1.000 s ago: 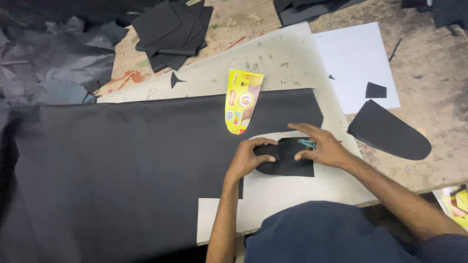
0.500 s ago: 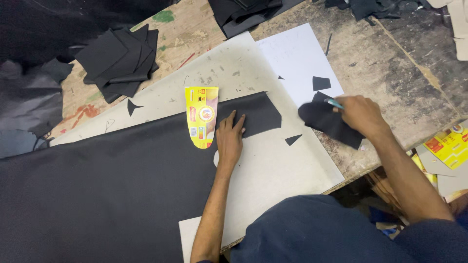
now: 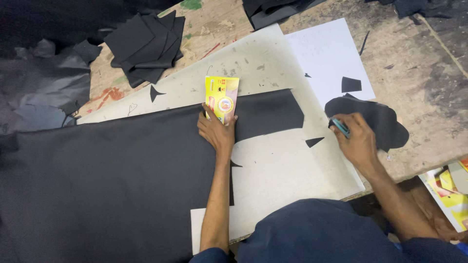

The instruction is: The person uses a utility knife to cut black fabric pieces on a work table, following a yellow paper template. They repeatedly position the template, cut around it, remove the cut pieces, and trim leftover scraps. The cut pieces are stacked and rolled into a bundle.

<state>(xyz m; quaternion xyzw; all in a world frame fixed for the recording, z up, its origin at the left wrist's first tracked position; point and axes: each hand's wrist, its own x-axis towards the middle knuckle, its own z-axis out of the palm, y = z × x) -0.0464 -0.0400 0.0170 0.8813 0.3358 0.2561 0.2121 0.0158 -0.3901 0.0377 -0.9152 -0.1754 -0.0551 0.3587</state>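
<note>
The left hand point(image 3: 218, 132) pressed flat on a yellow template point(image 3: 222, 99) atop the black sheet point(image 3: 122, 180). At three o'clock, the right hand point(image 3: 358, 141) gripped what seemed a teal cutter point(image 3: 341, 127) beside a cut piece point(image 3: 378, 122). Tracing seemingly came next; bare board point(image 3: 287, 170) lay between.

A worn wooden table point(image 3: 429, 83) carries a grey board point(image 3: 273, 170), white sheet point(image 3: 324, 53) and black offcuts point(image 3: 146, 46).

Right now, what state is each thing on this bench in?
Black sheet: spread flat, edge cut away.
Yellow card template: flat on the sheet, left hand touching it.
Teal tool: held in right hand.
Cut black pieces: piled beside the board.
Black squares: stacked loosely.
</note>
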